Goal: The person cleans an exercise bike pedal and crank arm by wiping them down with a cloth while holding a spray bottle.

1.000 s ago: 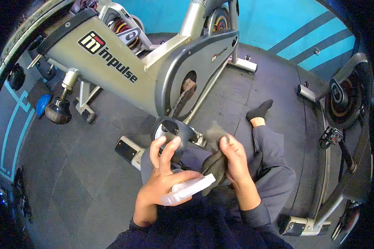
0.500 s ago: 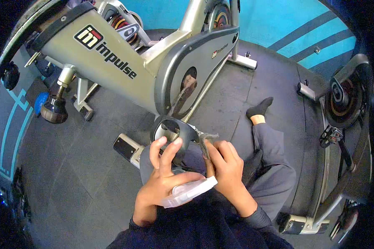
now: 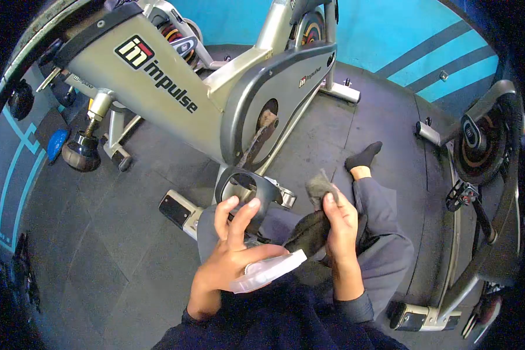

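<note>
My left hand [image 3: 230, 256] keeps a translucent white plastic lid or shallow tub [image 3: 268, 274] under its thumb. Its first two fingers stretch up to the near edge of the bike pedal's black toe cage [image 3: 267, 192]. To the right of the pedal, my right hand [image 3: 341, 230] is closed on a dirty grey cloth [image 3: 319, 188], pinched between thumb and fingers with a corner standing up. A darker part of the cloth [image 3: 309, 233] hangs between my hands. The crank arm [image 3: 256, 143] runs from the pedal up to the bike's side cover.
The silver exercise bike [image 3: 169, 87] stands directly in front, its adjustment knob [image 3: 80, 153] at left. Another bike [image 3: 478, 140] is at the right. My stretched leg ends in a black-socked foot [image 3: 364, 156] on the dark tiled floor [image 3: 99, 233]. A blue wall [image 3: 391, 35] lies behind.
My right hand has drawn the cloth away from the pedal, to the right, and turned upright, uncovering the metal pedal end. My left hand stays nearly in place with the white plastic piece.
</note>
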`<state>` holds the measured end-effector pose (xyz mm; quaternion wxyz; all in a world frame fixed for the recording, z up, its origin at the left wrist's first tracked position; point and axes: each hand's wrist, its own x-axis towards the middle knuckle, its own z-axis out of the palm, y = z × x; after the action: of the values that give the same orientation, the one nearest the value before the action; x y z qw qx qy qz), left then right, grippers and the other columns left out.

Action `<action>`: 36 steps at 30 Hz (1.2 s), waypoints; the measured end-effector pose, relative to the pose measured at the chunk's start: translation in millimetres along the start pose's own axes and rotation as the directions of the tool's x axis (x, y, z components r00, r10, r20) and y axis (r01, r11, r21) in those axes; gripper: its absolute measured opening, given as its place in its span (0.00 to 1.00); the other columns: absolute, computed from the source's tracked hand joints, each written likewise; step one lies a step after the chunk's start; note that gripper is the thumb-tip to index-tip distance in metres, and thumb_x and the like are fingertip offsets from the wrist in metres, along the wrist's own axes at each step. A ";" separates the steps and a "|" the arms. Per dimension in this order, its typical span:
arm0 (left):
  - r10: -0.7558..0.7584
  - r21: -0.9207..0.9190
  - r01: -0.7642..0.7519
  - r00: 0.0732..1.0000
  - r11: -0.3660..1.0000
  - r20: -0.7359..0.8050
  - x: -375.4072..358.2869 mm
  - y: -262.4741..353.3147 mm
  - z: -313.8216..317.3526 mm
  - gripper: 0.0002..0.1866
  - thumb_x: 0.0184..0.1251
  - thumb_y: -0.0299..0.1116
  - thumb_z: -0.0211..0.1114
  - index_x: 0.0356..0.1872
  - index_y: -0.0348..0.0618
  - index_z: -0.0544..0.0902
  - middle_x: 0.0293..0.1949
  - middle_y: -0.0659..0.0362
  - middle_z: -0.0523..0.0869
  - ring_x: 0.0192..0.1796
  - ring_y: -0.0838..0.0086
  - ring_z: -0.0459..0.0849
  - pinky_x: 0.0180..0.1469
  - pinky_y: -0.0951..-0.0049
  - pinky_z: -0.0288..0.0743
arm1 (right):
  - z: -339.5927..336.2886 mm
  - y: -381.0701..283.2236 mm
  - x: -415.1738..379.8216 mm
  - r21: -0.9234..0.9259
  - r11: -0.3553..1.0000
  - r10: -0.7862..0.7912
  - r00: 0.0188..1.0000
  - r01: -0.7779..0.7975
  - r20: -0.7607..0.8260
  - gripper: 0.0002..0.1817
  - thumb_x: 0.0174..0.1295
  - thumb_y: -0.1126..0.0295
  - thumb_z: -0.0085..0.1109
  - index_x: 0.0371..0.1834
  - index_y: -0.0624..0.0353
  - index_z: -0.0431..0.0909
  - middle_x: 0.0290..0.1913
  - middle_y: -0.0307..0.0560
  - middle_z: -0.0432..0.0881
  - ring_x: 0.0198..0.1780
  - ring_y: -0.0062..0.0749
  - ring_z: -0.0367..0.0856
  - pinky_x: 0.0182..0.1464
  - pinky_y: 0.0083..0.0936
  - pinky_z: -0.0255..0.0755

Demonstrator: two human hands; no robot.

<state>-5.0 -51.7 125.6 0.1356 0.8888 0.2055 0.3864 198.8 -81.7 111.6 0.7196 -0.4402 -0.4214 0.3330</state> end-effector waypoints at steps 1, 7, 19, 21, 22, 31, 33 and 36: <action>-0.010 -0.007 0.010 1.000 1.000 -0.002 0.3 1.4 -0.6 0.16 0.37 0.38 0.77 0.34 0.63 0.90 0.72 0.53 0.56 0.71 0.44 0.46 0.71 0.51 0.44 | -0.6 -2.6 -3.5 -0.135 0.989 -0.065 0.998 0.067 0.024 0.14 0.68 0.70 0.49 0.46 0.71 0.78 0.40 0.46 0.78 0.42 0.29 0.76 0.49 0.22 0.67; 0.014 0.033 -0.013 0.999 0.999 -0.030 2.7 0.6 1.8 0.16 0.37 0.36 0.77 0.34 0.63 0.90 0.72 0.54 0.57 0.72 0.45 0.47 0.71 0.52 0.46 | 8.3 1.8 -1.4 -0.627 0.480 -0.500 0.779 0.614 0.379 0.14 0.53 0.74 0.58 0.44 0.61 0.80 0.32 0.45 0.74 0.31 0.40 0.75 0.30 0.31 0.72; -0.011 0.001 0.012 1.000 1.000 -0.015 5.3 3.5 0.2 0.17 0.35 0.39 0.77 0.34 0.61 0.90 0.71 0.50 0.58 0.71 0.43 0.46 0.71 0.49 0.45 | 10.5 -14.6 6.0 -0.618 0.708 -0.149 0.927 0.343 0.344 0.09 0.62 0.71 0.55 0.43 0.60 0.78 0.33 0.46 0.74 0.38 0.42 0.78 0.42 0.35 0.72; -0.007 0.015 0.007 1.000 1.000 -0.008 3.9 1.2 -0.5 0.18 0.34 0.41 0.78 0.34 0.61 0.90 0.71 0.49 0.57 0.71 0.42 0.46 0.71 0.48 0.44 | 4.3 -1.2 5.7 -0.456 0.864 -0.089 0.958 0.211 0.273 0.10 0.65 0.70 0.54 0.45 0.62 0.78 0.36 0.44 0.77 0.41 0.37 0.78 0.46 0.30 0.71; 0.005 0.004 -0.005 1.000 1.000 0.004 2.7 -1.4 -0.4 0.19 0.33 0.42 0.77 0.35 0.60 0.90 0.72 0.49 0.56 0.71 0.42 0.45 0.71 0.47 0.43 | 2.5 4.6 3.8 -0.260 0.964 -0.004 0.975 0.063 0.223 0.11 0.68 0.69 0.52 0.46 0.64 0.77 0.39 0.42 0.79 0.44 0.31 0.78 0.50 0.26 0.69; 0.075 0.084 -0.078 0.996 0.993 0.038 6.9 -3.8 -4.3 0.21 0.32 0.45 0.76 0.36 0.60 0.89 0.73 0.47 0.53 0.72 0.41 0.42 0.71 0.46 0.41 | 0.9 21.2 -13.9 -0.589 0.660 -0.404 0.881 0.466 0.245 0.14 0.51 0.76 0.60 0.43 0.64 0.78 0.35 0.50 0.75 0.34 0.44 0.77 0.35 0.30 0.72; 0.083 0.107 -0.086 0.996 0.991 0.034 8.8 -3.6 -4.5 0.21 0.32 0.45 0.76 0.35 0.60 0.89 0.73 0.47 0.53 0.72 0.41 0.42 0.71 0.46 0.40 | 2.4 22.3 -13.0 -0.668 0.543 -0.447 0.848 0.509 0.283 0.16 0.49 0.75 0.61 0.44 0.61 0.79 0.35 0.49 0.75 0.33 0.44 0.77 0.33 0.31 0.73; 0.058 0.088 -0.062 0.997 0.994 0.044 9.8 -2.2 -4.4 0.21 0.31 0.45 0.77 0.35 0.59 0.90 0.73 0.47 0.53 0.72 0.41 0.41 0.71 0.46 0.41 | 3.4 20.7 -16.5 -0.749 0.393 -0.468 0.817 0.533 0.336 0.17 0.48 0.74 0.62 0.44 0.58 0.79 0.35 0.48 0.75 0.33 0.43 0.77 0.32 0.32 0.73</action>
<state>-2.8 -44.8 133.8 0.0884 0.9075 0.1929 0.3624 186.6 -86.4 88.3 0.4819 -0.5611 -0.6626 -0.1175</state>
